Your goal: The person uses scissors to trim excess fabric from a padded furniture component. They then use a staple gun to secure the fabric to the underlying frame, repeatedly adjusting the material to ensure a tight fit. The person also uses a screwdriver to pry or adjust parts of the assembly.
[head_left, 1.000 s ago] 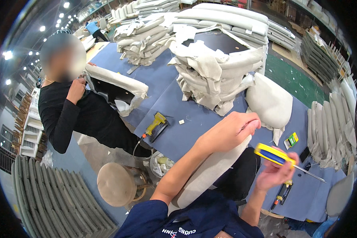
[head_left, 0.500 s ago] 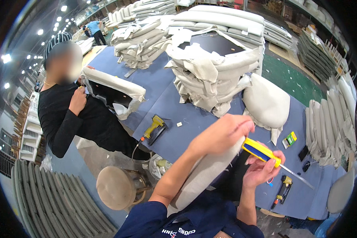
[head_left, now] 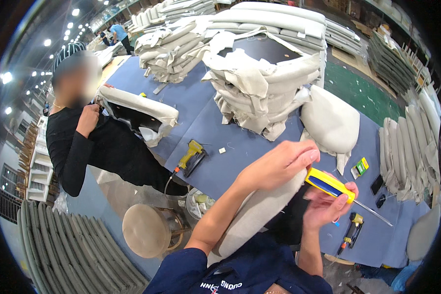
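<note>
Your left hand (head_left: 279, 164) sits just right of the frame's centre, fingers curled over the upper edge of a long beige fabric-covered cushion panel (head_left: 259, 210) that runs down toward the lower middle of the frame. Whether the fingers pinch the fabric or merely press on it cannot be told.

Your right hand (head_left: 328, 208) lies just right of and below the left one. It is wrapped around the yellow-and-blue plastic handle of a screwdriver (head_left: 330, 185), whose thin metal shaft points toward the lower right of the frame. The handle's butt end nearly meets your left fingertips at the panel's edge.

Behind your hands a blue-covered worktable (head_left: 201, 122) spans the middle of the frame. On it, left of centre, lies a yellow pneumatic staple gun (head_left: 191, 156). A tall stack of beige upholstery covers (head_left: 259, 93) stands at upper centre, and a rounded beige cushion (head_left: 330, 122) rests to its right. A small yellow-and-green box (head_left: 360, 166) lies near the right edge of the table, and a second yellow-and-black tool (head_left: 352, 230) lies below your right hand.

At the left of the frame a person in a black long-sleeved top (head_left: 83, 147) stands against the table beside a beige padded seat shell (head_left: 137, 110). A round beige stool (head_left: 147, 230) stands on the floor at lower left.
</note>
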The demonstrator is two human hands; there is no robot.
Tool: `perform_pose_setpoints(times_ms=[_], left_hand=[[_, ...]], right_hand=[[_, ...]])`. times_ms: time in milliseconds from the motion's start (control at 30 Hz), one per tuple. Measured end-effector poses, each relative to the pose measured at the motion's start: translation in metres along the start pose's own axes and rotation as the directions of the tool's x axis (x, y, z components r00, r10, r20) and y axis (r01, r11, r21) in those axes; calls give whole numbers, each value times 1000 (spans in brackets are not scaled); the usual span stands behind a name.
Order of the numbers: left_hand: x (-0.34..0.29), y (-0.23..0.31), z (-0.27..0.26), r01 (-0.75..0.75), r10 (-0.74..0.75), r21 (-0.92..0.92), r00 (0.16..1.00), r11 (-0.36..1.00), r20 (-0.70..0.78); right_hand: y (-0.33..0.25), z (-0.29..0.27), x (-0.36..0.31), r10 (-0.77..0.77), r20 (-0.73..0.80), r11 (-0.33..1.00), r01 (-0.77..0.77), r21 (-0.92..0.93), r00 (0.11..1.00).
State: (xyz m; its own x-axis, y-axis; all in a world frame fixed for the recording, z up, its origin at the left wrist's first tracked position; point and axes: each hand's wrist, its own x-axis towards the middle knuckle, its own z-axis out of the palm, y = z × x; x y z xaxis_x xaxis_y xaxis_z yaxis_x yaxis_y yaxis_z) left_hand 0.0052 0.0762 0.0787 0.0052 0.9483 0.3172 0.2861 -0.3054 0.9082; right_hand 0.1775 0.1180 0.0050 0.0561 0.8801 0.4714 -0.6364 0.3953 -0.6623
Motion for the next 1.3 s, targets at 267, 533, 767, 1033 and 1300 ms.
perform_pose_setpoints(times_ms=[267,533,767,1033,1300], left_hand=[[2,-1,14,75,-73,-41,996,996,48],[-22,34,24,94,-97,122,995,988,26],[-2,29,12,62,-32,503,997,862,-67],[-1,34,19,54,-18,409,996,911,-92],[-2,30,21,78,-40,405,994,911,-102]], right_hand=[[-7,-17,-6,-24,-41,999,22,-31,999],[-32,-61,10,215,97,966,-226,122,972],[-13,-74,-3,232,-117,973,-231,24,966],[2,-77,-3,265,-125,964,-261,46,956],[2,-81,-8,300,-124,953,-294,69,946]])
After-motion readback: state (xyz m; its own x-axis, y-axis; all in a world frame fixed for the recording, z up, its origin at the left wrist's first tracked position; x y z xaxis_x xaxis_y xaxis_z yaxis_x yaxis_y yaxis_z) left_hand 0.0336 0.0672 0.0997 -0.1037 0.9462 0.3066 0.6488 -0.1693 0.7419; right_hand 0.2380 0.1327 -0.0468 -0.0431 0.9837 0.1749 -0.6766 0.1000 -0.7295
